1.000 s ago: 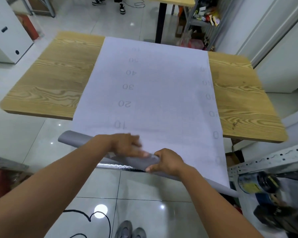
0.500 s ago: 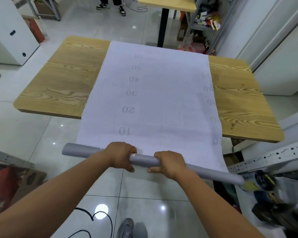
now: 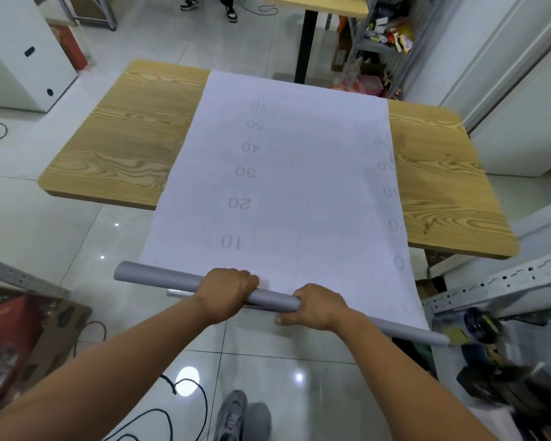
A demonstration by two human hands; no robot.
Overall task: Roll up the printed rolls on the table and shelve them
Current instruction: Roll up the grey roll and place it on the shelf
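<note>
Both hands, left (image 3: 225,294) and right (image 3: 317,308), closed in a grip on grey roll (image 3: 159,276) off worktop (image 3: 124,148) edge; sheet (image 3: 287,173) trailing back. Uneven turning: likely skewed, telescoped winding.

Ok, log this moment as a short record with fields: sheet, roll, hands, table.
sheet: white printed sheet lies across the wooden table, near end hanging past the front edge
roll: grey rolled part held in the air, off the table
left hand: left hand closed over the roll
right hand: right hand closed over the roll
table: wooden table
stage: mostly unrolled
</note>
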